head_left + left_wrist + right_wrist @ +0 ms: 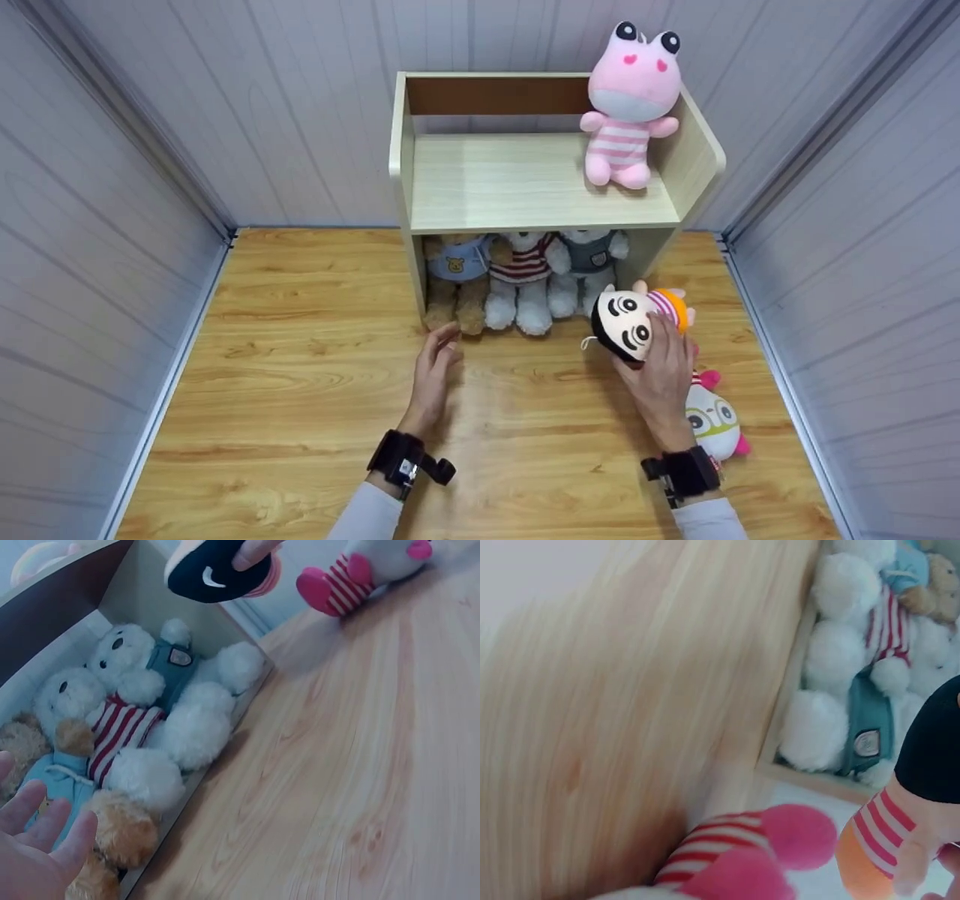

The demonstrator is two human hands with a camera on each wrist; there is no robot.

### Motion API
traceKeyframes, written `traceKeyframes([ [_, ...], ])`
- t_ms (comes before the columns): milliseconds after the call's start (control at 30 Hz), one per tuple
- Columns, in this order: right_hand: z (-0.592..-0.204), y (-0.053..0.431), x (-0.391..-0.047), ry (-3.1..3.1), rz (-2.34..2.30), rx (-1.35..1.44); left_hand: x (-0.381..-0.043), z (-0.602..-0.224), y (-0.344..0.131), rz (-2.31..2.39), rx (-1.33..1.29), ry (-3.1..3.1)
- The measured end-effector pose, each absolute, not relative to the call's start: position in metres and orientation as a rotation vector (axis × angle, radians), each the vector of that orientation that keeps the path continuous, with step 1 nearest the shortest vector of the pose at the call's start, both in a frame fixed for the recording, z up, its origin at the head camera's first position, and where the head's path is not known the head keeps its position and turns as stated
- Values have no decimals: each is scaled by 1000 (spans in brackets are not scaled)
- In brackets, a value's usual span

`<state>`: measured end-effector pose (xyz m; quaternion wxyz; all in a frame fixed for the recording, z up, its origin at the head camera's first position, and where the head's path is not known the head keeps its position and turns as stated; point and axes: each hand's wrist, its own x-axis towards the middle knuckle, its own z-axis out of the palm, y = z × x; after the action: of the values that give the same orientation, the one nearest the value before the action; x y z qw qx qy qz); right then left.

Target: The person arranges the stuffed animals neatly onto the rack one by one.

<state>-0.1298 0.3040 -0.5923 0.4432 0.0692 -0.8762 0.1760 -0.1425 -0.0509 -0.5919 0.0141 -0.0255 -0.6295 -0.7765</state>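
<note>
A plush doll with a black cap of hair, pale face, pink-striped body and orange end is gripped by my right hand, in front of the shelf's right side. In the right wrist view the doll shows its black head and striped body. My left hand is held with loose fingers close to the feet of a brown bear in a blue top; nothing is in it. Beside that bear sit a white bear in a red-striped shirt and another white bear in a grey-green vest.
A pale wooden shelf unit stands against the back wall, the three bears in its lower compartment. On its upper board sits a pink frog plush at the right. A white-and-pink owl-like plush lies on the wooden floor, partly behind my right wrist.
</note>
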Motion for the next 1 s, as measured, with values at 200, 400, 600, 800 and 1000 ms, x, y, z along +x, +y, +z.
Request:
traceKeyframes([
  [200, -585, 280, -125, -2109, 472, 210, -142, -588, -39, -2455, -122, -1965],
  [400, -582, 251, -118, -2081, 555, 294, -144, -583, -18, -2523, -335, -2009],
  [600, -590, 224, -114, -2099, 586, 380, -143, -574, 4, -2629, -475, -2031],
  [800, -595, 210, -115, -2085, 603, 400, -141, -569, 10, -2680, -473, -2078],
  [1000, -598, 205, -113, -2123, 590, 403, -141, -571, 11, -2656, -449, -2130],
])
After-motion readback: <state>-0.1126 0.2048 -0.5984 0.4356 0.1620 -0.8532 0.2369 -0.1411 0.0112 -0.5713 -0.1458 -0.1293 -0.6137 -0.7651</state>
